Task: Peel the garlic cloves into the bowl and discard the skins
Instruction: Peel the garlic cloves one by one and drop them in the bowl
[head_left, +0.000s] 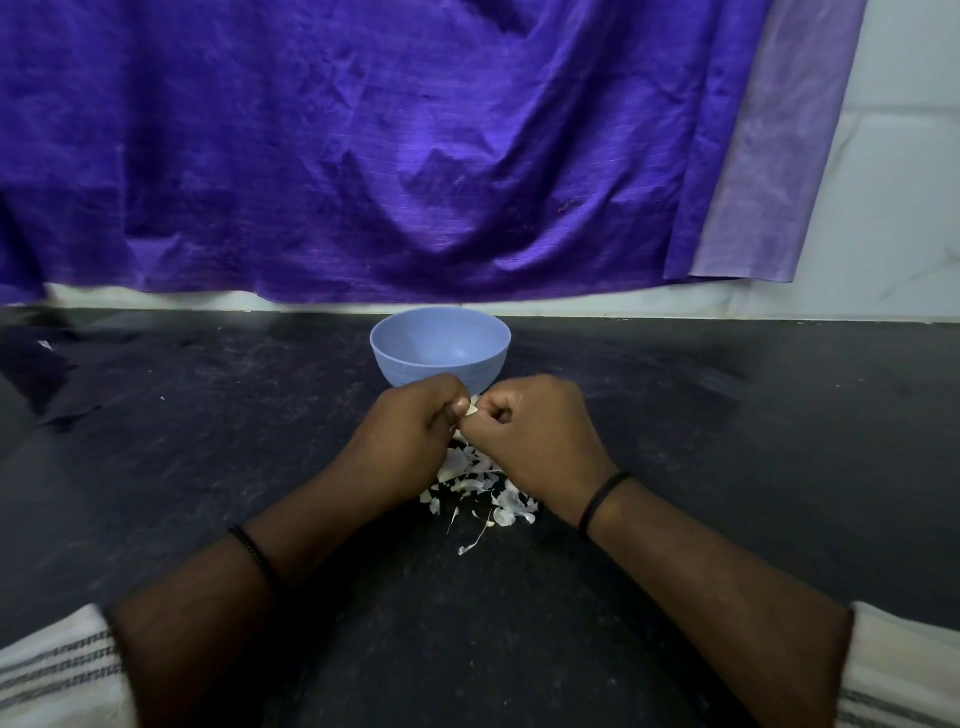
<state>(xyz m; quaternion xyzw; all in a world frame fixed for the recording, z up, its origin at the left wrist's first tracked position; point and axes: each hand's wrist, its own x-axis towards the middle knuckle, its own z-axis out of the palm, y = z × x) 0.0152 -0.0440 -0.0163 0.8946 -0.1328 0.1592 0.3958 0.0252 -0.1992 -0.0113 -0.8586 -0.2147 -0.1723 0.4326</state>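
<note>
Both hands, the left hand (415, 415) and right hand (535, 431), pinch a garlic clove (472, 411) between them just before the bowl (440, 345), above the skins (478, 486) on the worktop (208, 441), where a loosened skin could flick into the bowl.

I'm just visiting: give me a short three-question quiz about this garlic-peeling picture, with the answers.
1. True or false: the blue bowl stands beyond both hands.
2. Where does the pile of skins lie? A) in the bowl B) on the dark counter under the hands C) on the purple cloth
3. What do the left hand and right hand pinch between them?

Key: 1 true; 2 B; 3 a garlic clove, mostly hidden.
</note>
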